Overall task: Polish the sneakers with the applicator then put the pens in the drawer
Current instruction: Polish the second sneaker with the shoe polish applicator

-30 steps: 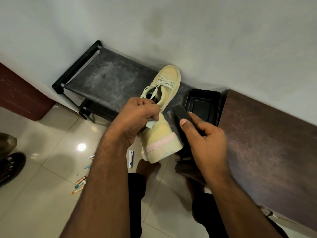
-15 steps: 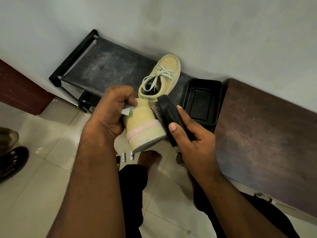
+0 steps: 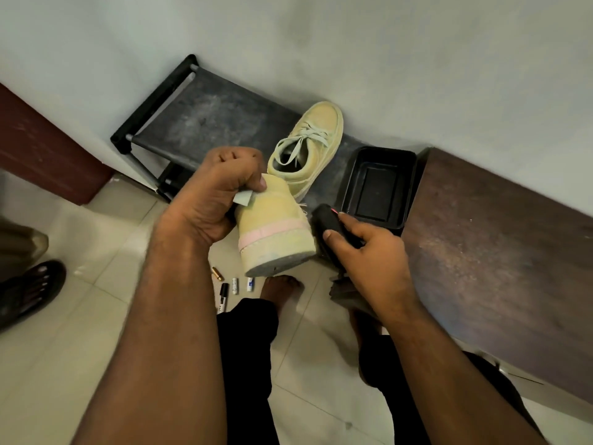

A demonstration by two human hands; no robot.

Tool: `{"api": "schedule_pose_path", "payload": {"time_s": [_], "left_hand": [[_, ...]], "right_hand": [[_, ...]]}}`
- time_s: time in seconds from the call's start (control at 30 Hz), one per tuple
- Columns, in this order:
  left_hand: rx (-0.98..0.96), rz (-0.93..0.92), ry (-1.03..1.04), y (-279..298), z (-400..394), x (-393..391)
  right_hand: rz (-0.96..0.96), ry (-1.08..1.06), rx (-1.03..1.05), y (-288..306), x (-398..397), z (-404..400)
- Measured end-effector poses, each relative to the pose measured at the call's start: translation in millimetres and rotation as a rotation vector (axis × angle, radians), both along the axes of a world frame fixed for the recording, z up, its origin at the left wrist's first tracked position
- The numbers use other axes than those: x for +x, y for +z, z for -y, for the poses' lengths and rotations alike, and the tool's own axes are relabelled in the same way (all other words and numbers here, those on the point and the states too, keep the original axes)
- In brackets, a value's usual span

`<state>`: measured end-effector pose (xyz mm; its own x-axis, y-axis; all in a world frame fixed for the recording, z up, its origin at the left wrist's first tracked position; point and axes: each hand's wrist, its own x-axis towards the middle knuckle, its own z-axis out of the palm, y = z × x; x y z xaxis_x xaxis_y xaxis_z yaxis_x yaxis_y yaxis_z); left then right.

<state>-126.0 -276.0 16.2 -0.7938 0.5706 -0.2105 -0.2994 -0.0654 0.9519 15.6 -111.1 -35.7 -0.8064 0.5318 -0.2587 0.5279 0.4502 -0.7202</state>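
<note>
Left hand (image 3: 221, 191) grips pale yellow suede sneaker with pink heel band (image 3: 272, 226), heel toward camera. Right hand (image 3: 369, 248) holds black applicator (image 3: 330, 221) just beside heel. Second matching sneaker (image 3: 313, 146) on dark low rack (image 3: 205, 123). Pens (image 3: 236, 285) on tiled floor (image 3: 80, 316) below.

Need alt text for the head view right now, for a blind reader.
The left hand grips a pale yellow suede sneaker heel-first, while the right hand holds a black applicator beside it. Its pair sits on a black rack; small pens lie on the tiled floor.
</note>
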Motion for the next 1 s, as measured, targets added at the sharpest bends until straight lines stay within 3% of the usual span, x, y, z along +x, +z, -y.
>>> {"api": "schedule_pose_path", "payload": {"time_s": [0.13, 0.43, 0.57, 0.67, 1.0], "left_hand": [[-0.072, -0.115, -0.165, 25, 14, 7], [-1.15, -1.011, -0.586, 94, 35, 13], [-1.367, -1.042, -0.685, 80, 72, 2], [-1.383, -1.024, -0.614, 63, 97, -6], [-1.032, -1.009, -0.238, 46, 90, -28]], "right_hand": [[-0.103, -0.042, -0.074, 7, 0, 3], [-0.193, 0.061, -0.025, 35, -1, 33], [-0.209, 0.11, -0.001, 45, -5, 47], [-0.204, 0.134, 0.034, 50, -12, 53], [-0.202, 0.092, 0.137, 56, -54, 37]]}}
